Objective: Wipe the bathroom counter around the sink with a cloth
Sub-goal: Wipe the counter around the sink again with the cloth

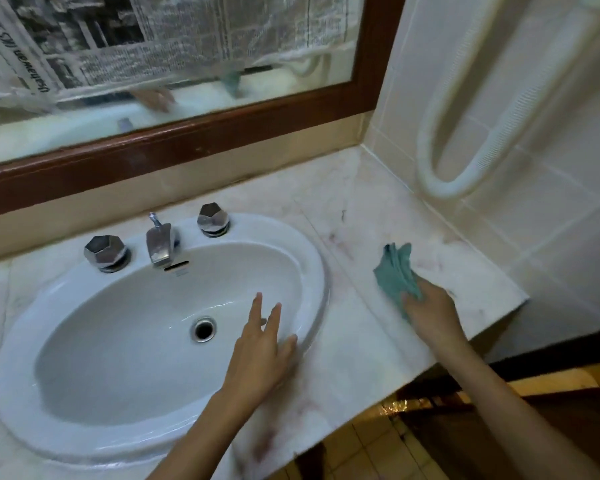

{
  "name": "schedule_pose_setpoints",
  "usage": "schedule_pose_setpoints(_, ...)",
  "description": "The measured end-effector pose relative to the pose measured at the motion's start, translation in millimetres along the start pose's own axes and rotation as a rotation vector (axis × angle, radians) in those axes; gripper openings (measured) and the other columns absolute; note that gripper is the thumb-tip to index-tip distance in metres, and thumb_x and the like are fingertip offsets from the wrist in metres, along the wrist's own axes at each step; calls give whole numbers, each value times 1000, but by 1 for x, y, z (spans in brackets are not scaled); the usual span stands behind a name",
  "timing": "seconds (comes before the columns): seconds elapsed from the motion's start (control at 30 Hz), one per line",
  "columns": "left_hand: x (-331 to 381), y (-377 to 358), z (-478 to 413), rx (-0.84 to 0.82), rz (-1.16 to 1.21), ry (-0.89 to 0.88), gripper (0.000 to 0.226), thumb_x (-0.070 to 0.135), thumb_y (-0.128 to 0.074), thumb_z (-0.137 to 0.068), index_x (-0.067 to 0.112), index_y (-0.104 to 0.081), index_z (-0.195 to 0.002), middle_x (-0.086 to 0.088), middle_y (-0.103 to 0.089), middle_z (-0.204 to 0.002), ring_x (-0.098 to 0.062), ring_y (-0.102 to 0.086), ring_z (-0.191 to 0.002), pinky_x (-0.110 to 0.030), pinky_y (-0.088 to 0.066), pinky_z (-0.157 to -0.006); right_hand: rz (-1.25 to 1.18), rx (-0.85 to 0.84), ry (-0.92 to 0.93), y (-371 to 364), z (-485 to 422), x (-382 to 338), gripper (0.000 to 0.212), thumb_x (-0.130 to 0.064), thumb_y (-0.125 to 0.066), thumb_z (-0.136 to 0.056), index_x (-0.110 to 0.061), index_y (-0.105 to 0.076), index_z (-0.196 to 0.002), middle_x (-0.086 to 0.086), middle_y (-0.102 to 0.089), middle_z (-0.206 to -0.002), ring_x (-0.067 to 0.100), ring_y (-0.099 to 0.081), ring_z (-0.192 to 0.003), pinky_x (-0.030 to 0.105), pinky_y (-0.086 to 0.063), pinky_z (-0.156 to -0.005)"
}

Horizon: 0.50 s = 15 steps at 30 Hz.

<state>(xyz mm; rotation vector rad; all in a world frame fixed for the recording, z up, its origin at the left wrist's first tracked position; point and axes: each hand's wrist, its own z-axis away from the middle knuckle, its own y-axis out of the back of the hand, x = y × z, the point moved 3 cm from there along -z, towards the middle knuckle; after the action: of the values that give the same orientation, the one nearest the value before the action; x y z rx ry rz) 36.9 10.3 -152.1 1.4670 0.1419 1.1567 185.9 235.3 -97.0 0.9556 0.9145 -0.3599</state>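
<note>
A white oval sink (312, 271) is set in a pale marble counter (357, 209). My right hand (430, 310) grips a teal cloth (395, 275) and presses it on the counter to the right of the sink, near the counter's right end. My left hand (260, 355) rests with fingers spread on the sink's right rim, reaching over the basin near the drain (203, 329). It holds nothing.
A chrome faucet (158, 242) and two chrome knobs (105, 252) (213, 219) stand at the sink's back. A wood-framed mirror (222, 133) partly covered with newspaper runs behind. A white hose (440, 161) hangs on the tiled right wall. The counter ends at right front.
</note>
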Motion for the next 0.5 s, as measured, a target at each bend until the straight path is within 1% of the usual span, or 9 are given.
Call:
schedule_pose_setpoints(0.07,17,-6,-13,30,35,-17,62,42,-47,-97,22,-28,-152,2,10,-164,-22,-35,-139,-40,-38,-107,492,187,395,10,-21,7,60,4,-54,-88,-12,-42,-144,7,-61,-118,33,-62,-99,37,-54,-78)
schedule_pose_setpoints(0.1,24,-10,-21,48,40,-21,60,41,-48,-97,23,-30,-151,3,8,-164,-23,-34,-139,-43,-39,-106,664,137,500,6,-34,18,65,1,-57,-87,-12,-34,-147,14,-54,-133,37,-57,-112,44,-52,-87)
schedule_pose_setpoints(0.13,29,-14,-30,59,40,-16,60,40,-48,-96,23,-31,-151,4,7,-164,-25,-35,-139,-45,-40,-105,820,-19,505,-1,-47,30,66,-13,-56,-92,-15,-24,-150,17,-40,-147,40,-45,-127,48,-44,-99)
schedule_pose_setpoints(0.2,38,-21,-44,65,2,19,59,41,-46,-95,24,-30,-150,2,6,-164,-31,-42,-132,-47,-44,-100,1020,-392,317,-15,-63,54,72,-55,-38,-96,-24,-8,-153,9,-6,-161,36,-8,-146,51,-14,-116)
schedule_pose_setpoints(0.23,40,-25,-49,63,-29,46,58,42,-43,-96,23,-29,-149,-1,4,-164,-34,-48,-126,-46,-46,-95,1020,-452,274,-18,-65,56,78,-69,-29,-91,-26,-11,-153,7,-2,-162,34,0,-147,51,-6,-117)
schedule_pose_setpoints(0.27,41,-30,-53,60,-53,76,58,44,-41,-96,23,-27,-148,-3,2,-164,-36,-53,-119,-44,-47,-92,973,-388,303,-19,-68,55,81,-73,-20,-88,-24,-20,-152,8,-7,-161,33,-1,-147,51,-6,-117)
schedule_pose_setpoints(0.33,44,-38,-55,45,-72,130,59,47,-35,-96,24,-21,-149,-6,-10,-162,-35,-53,-118,-43,-46,-91,831,-172,449,-21,-67,44,79,-67,-9,-88,-20,-36,-147,10,-20,-159,32,-8,-147,47,-8,-117)
schedule_pose_setpoints(0.43,45,-43,-54,72,-83,144,61,46,-33,-96,24,-19,-150,-3,-35,-148,-29,-48,-120,-43,-45,-92,819,-266,516,-33,-77,55,80,-65,10,-88,-24,-12,-153,0,-7,-161,22,0,-148,41,-7,-119)
schedule_pose_setpoints(0.5,44,-42,-55,81,-79,145,61,46,-35,-96,22,-21,-150,-3,-41,-143,-28,-48,-120,-42,-44,-92,872,-274,539,-35,-88,71,66,-59,5,-94,-29,-3,-153,-4,-6,-160,19,-5,-148,43,-16,-118)
